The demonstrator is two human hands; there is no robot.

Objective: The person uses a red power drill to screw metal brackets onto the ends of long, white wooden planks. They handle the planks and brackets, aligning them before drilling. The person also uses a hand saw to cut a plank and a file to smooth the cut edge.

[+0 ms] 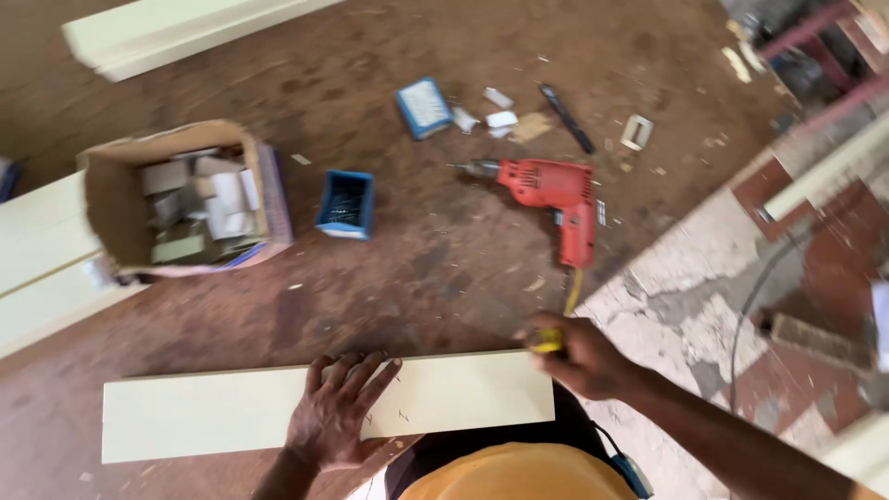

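The left hand [335,407] lies flat, fingers spread, pressing down on a long cream board [231,407] that rests across the brown work surface [417,268] in front of the person. Faint pencil ticks show on the board just beside the fingertips. The right hand [582,356] is closed around a small yellow tool [548,341] at the board's right end, near its upper corner; a yellow strip runs up from the fist toward the drill (it may be a tape blade, though motion blur leaves that unsure).

Judging from this, the step in hand looks like measuring or marking the board: one hand steadies it, the other sets the tool at its end. The next move would call for keeping the board pinned so it cannot slide, and for aligning the tool squarely with the edge before any further mark is set.

Beyond the hands, a red electric drill [556,199] lies on the surface, bit pointing left, well apart from the board. Left of it sits a small open blue box [345,204] holding dark fasteners, and another blue box [424,106] lies further back among paper scraps. A torn cardboard box [185,199] full of pale offcuts stands to the left, beside stacked cream panels [46,250].
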